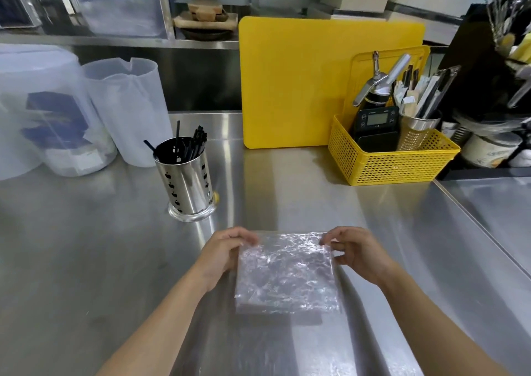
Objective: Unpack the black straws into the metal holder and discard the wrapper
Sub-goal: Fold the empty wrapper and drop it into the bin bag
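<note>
Your left hand (222,256) pinches the far left corner of the wrapper (286,272); your right hand (355,253) pinches the far right corner, thumb below and fingers above; both grips are closed on the film, neither is released. The wrapper lies flat on the counter (287,180) between the two hands, its far edge running left to right from one grip to the other, its body extending back toward you; both hands stand equally near it.

The wrapper is clear, crinkled film, roughly square and flattened; no straws are visible inside it, so it is judged to be empty.

The black straws (191,144) stand upright in the metal holder (186,179), which sits ahead and to the left, well apart from the wrapper and nearer your left hand; the unpacking step therefore appears complete, and discarding remains.

No waste bin is visible; the direction of disposal cannot be told. A yellow basket (390,161) stands far right; keep the wrapper clear of it.
</note>
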